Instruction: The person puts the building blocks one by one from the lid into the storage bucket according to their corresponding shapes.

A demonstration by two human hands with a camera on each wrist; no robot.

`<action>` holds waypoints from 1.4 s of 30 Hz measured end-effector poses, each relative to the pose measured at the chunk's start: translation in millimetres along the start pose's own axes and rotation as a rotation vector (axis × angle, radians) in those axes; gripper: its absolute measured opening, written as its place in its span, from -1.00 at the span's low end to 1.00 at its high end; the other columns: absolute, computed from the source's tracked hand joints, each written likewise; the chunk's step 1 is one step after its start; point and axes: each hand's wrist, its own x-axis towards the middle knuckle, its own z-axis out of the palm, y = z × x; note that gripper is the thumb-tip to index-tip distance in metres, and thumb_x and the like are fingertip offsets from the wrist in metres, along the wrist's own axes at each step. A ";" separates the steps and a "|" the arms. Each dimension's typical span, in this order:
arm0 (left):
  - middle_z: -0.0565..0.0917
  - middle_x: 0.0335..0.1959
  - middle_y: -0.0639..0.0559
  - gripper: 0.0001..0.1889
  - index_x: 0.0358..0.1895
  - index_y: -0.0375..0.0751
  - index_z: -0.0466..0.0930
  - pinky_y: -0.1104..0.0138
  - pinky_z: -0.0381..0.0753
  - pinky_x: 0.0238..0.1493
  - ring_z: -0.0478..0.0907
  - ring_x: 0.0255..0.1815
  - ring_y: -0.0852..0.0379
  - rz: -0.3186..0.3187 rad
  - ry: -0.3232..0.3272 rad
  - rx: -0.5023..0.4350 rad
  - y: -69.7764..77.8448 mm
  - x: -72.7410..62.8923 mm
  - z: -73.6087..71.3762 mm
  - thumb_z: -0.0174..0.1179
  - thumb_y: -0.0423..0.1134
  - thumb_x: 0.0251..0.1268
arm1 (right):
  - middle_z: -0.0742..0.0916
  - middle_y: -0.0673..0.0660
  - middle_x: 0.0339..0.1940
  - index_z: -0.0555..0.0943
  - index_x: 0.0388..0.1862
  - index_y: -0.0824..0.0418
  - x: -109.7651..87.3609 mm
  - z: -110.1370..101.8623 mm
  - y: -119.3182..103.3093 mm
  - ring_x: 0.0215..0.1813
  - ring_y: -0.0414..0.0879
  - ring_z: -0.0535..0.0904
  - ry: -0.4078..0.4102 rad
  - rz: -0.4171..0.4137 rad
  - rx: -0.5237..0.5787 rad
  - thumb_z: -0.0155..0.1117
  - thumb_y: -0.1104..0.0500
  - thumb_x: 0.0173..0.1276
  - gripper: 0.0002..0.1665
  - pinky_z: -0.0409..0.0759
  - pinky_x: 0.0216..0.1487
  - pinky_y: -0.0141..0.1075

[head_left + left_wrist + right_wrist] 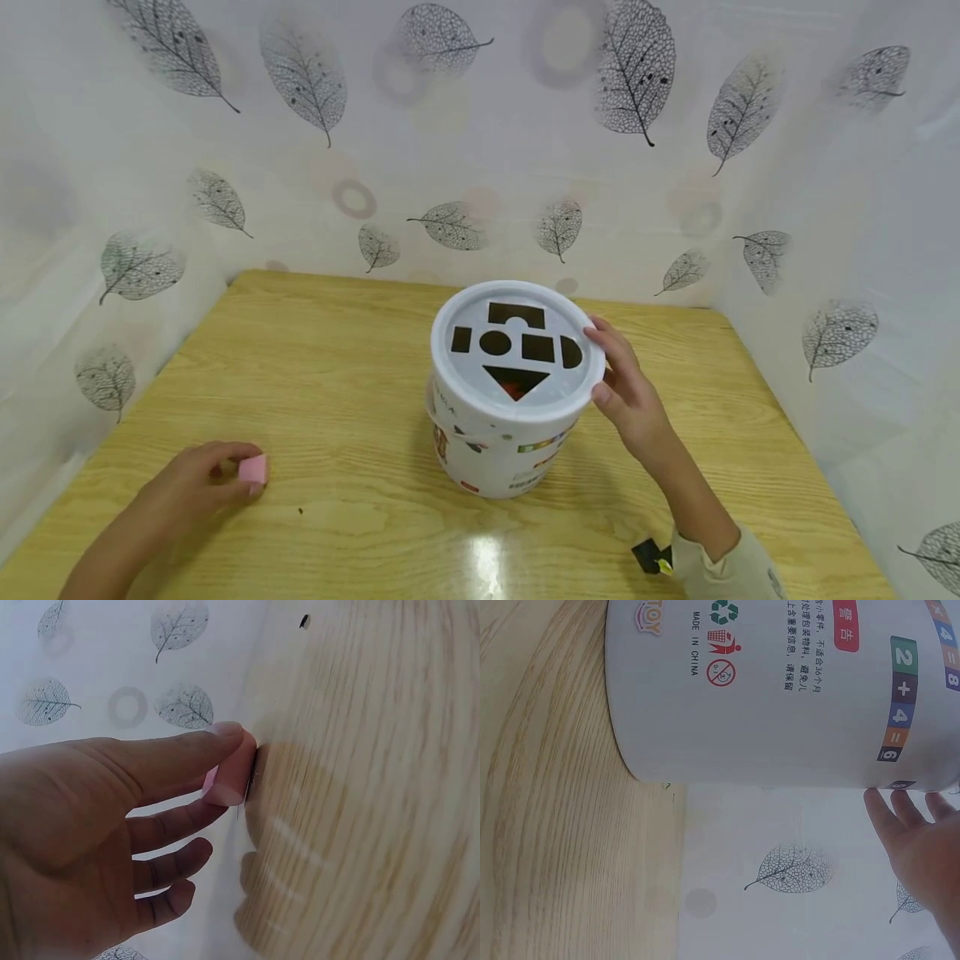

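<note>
A pink block (253, 469) with a rounded side is pinched between the thumb and fingers of my left hand (197, 477), low over the table at the left. In the left wrist view, the pink block (234, 774) is right at the wood surface, and the lower fingers are loosely bent away from it. A white toy bucket (487, 458) stands upright on the table, its lid (457, 383) on, with cut-out shapes including a circle, a triangle and an arch. My right hand (633, 400) touches the lid's right edge with spread fingers; in the right wrist view, fingertips (877, 806) rest against the bucket's side.
Near my right sleeve (723, 562) lies a small black piece (647, 556) beside a bit of yellow. Something red shows through the triangular hole. A leaf-patterned curtain (480, 150) surrounds the wooden table (337, 375) on the back and sides. A tiny dark speck (301, 511) lies near the left hand.
</note>
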 end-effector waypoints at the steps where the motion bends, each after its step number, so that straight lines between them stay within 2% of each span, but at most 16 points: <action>1: 0.66 0.10 -0.30 -0.44 0.15 -0.26 0.64 -0.09 0.59 0.00 0.59 0.08 -0.26 -0.002 0.006 0.000 0.8 0.1 0.4 0.45 0.02 0.17 | 0.15 0.15 0.64 0.20 0.58 0.27 -0.1 0.0 -0.1 0.62 -0.12 0.09 -0.001 0.002 -0.001 0.09 0.12 0.60 -0.33 0.34 0.41 -0.45; 5: 0.68 0.03 -0.20 -0.44 0.13 -0.24 0.62 0.07 0.58 -0.08 0.59 -0.02 -0.08 -0.022 0.014 -0.013 4.4 1.1 1.3 0.46 0.04 0.17 | 0.15 0.16 0.64 0.19 0.58 0.27 -0.3 -0.1 -0.2 0.62 -0.12 0.10 -0.003 0.007 -0.001 0.08 0.13 0.61 -0.33 0.35 0.40 -0.45; 8: 0.67 -0.03 -0.09 -0.45 0.15 -0.21 0.59 0.21 0.54 -0.17 0.54 -0.10 0.04 -0.051 -0.011 -0.039 8.0 1.4 1.0 0.42 0.06 0.22 | 0.15 0.16 0.64 0.20 0.58 0.27 -0.5 0.0 -0.5 0.60 -0.13 0.14 -0.003 0.009 -0.002 0.08 0.13 0.61 -0.34 0.36 0.40 -0.45; 11: 0.67 -0.07 0.01 -0.53 0.12 -0.13 0.59 0.27 0.50 -0.20 0.52 -0.14 0.12 -0.059 -0.020 -0.049 11.9 0.6 1.1 0.35 0.08 0.30 | 0.15 0.16 0.64 0.20 0.58 0.27 -0.6 0.2 -0.8 0.59 -0.14 0.16 -0.001 0.012 -0.005 0.08 0.13 0.61 -0.34 0.36 0.40 -0.45; 14: 0.68 -0.07 0.03 -0.60 0.05 -0.07 0.59 0.24 0.50 -0.18 0.53 -0.13 0.12 -0.064 -0.018 -0.039 15.6 0.2 0.6 0.28 0.12 0.35 | 0.15 0.16 0.64 0.20 0.58 0.27 -0.6 0.4 -1.1 0.60 -0.13 0.14 0.000 0.011 -0.010 0.08 0.14 0.61 -0.34 0.34 0.41 -0.45; 18: 0.68 -0.10 0.09 -0.60 -0.03 -0.02 0.55 0.30 0.48 -0.20 0.53 -0.15 0.18 -0.079 -0.004 -0.029 19.1 -0.4 -0.4 0.23 0.21 0.36 | 0.16 0.17 0.63 0.20 0.58 0.28 -0.2 0.1 -0.8 0.61 -0.12 0.11 0.001 -0.002 -0.019 0.08 0.13 0.60 -0.34 0.32 0.42 -0.46; 22: 0.68 -0.12 0.10 -0.54 0.01 -0.07 0.55 0.29 0.48 -0.19 0.52 -0.18 0.20 -0.082 0.010 -0.019 20.3 3.4 0.0 0.22 0.23 0.36 | 0.16 0.17 0.63 0.20 0.57 0.29 0.4 -0.4 0.3 0.61 -0.11 0.11 0.000 -0.020 -0.017 0.09 0.12 0.60 -0.33 0.32 0.42 -0.45; 25: 0.69 -0.08 0.05 -0.47 0.14 -0.19 0.58 0.29 0.47 -0.23 0.50 -0.22 0.20 -0.063 0.012 -0.010 21.1 9.0 0.6 0.22 0.18 0.38 | 0.16 0.16 0.63 0.20 0.57 0.29 0.6 -0.4 1.0 0.60 -0.11 0.13 -0.003 -0.026 -0.009 0.08 0.11 0.61 -0.33 0.34 0.41 -0.44; 27: 0.67 -0.14 0.06 -0.44 0.20 -0.22 0.58 0.33 0.43 -0.31 0.46 -0.29 0.22 -0.057 0.008 -0.009 22.4 12.7 1.0 0.22 0.16 0.39 | 0.16 0.16 0.63 0.20 0.57 0.29 0.7 -0.3 1.3 0.60 -0.12 0.14 -0.004 -0.028 -0.007 0.08 0.11 0.61 -0.33 0.35 0.41 -0.44; 33: 0.61 -0.25 0.07 -0.44 0.21 -0.25 0.61 0.36 0.38 -0.41 0.40 -0.36 0.20 -0.024 0.043 -0.025 28.0 19.2 3.7 0.23 0.13 0.39 | 0.15 0.17 0.64 0.21 0.57 0.28 0.1 0.1 1.1 0.59 -0.13 0.16 -0.005 -0.013 -0.006 0.08 0.11 0.61 -0.34 0.36 0.40 -0.44; 39: 0.69 -0.03 -0.03 -0.50 0.19 -0.17 0.64 0.35 0.43 -0.36 0.46 -0.25 0.16 0.023 0.092 -0.044 37.7 22.9 5.4 0.25 0.11 0.39 | 0.14 0.18 0.64 0.20 0.58 0.27 -0.1 -0.2 1.0 0.55 -0.14 0.23 -0.004 0.004 -0.006 0.08 0.12 0.60 -0.33 0.40 0.37 -0.43; 42: 0.69 0.05 -0.06 -0.53 0.18 -0.16 0.64 0.34 0.47 -0.34 0.50 -0.18 0.12 0.049 0.094 -0.070 44.7 27.5 5.6 0.25 0.09 0.40 | 0.14 0.18 0.64 0.20 0.58 0.27 -0.1 -0.8 1.2 0.56 -0.14 0.21 -0.003 0.002 -0.011 0.09 0.10 0.61 -0.33 0.38 0.38 -0.43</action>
